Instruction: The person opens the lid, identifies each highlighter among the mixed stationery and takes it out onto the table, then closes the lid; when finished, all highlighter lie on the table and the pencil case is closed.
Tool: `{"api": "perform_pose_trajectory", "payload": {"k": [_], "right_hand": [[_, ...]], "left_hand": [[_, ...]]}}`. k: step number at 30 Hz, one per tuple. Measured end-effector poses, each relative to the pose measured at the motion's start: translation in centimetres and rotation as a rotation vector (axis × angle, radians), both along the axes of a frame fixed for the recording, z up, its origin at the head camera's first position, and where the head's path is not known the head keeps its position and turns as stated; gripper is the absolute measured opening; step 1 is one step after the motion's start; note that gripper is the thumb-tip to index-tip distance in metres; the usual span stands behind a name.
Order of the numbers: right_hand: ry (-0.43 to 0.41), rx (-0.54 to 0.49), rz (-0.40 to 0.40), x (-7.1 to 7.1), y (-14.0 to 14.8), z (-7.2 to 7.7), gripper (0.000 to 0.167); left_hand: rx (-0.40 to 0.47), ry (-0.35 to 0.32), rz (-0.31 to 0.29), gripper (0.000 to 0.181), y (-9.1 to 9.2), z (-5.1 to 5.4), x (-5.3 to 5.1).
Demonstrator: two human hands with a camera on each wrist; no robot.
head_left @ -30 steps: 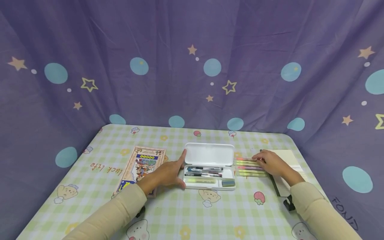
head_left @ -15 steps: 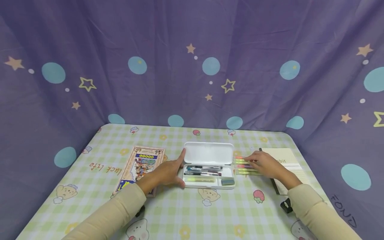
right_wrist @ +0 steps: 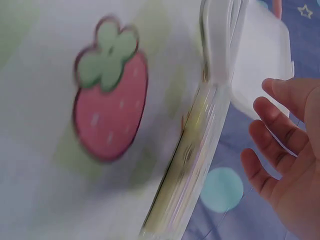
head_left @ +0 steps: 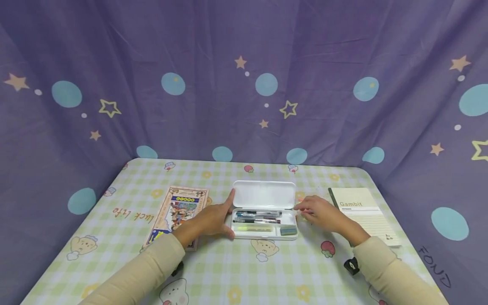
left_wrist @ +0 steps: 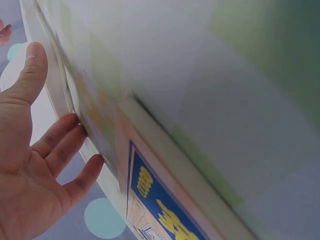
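A white pencil case lies with its lid up at the middle of the table. Inside are several pens, a yellow highlighter and a blue-grey block. My left hand rests against the case's left side, thumb spread and fingers loosely extended, as the left wrist view shows. Beside the case's right end is my right hand, fingers slightly bent and nothing visible between them. Several highlighters in a clear sleeve lie against that end; in the head view the right hand mostly hides them.
A picture-covered book lies left of the case, partly behind my left forearm. At the right lies a cream notebook with a dark spine. A purple curtain hangs behind the checked tablecloth.
My right hand has moved left over the highlighters, up to the pencil case's right end, uncovering the notebook. The left hand keeps its place at the case.
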State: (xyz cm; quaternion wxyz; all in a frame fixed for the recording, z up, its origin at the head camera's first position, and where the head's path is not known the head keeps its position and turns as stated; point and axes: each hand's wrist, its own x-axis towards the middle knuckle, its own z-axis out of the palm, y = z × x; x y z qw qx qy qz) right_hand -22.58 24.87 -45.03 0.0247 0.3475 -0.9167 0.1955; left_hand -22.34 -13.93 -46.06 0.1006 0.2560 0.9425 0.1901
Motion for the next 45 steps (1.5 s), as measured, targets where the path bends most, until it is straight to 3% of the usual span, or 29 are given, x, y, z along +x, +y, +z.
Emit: {"api": "perform_pose_trajectory", "payload": {"k": [14, 31, 40, 45], "right_hand": [[0.052, 0.007, 0.148, 1.3, -4.5, -0.5, 0.023], [0.016, 0.048, 0.166, 2.4, -7.2, -1.7, 0.022], [0.111, 0.094, 0.183, 2.6, -8.5, -2.3, 0.021], [0.110, 0.131, 0.147, 2.8, -8.8, -2.4, 0.023]], "left_hand": [[0.003, -0.010, 0.003, 0.146, 0.1, 0.2, 0.0], [-0.011, 0.003, -0.007, 0.148, -0.1, -0.3, -0.1], [-0.020, 0.009, -0.006, 0.148, -0.1, -0.4, -0.1], [-0.012, 0.011, -0.011, 0.148, -0.2, -0.4, -0.1]]}}
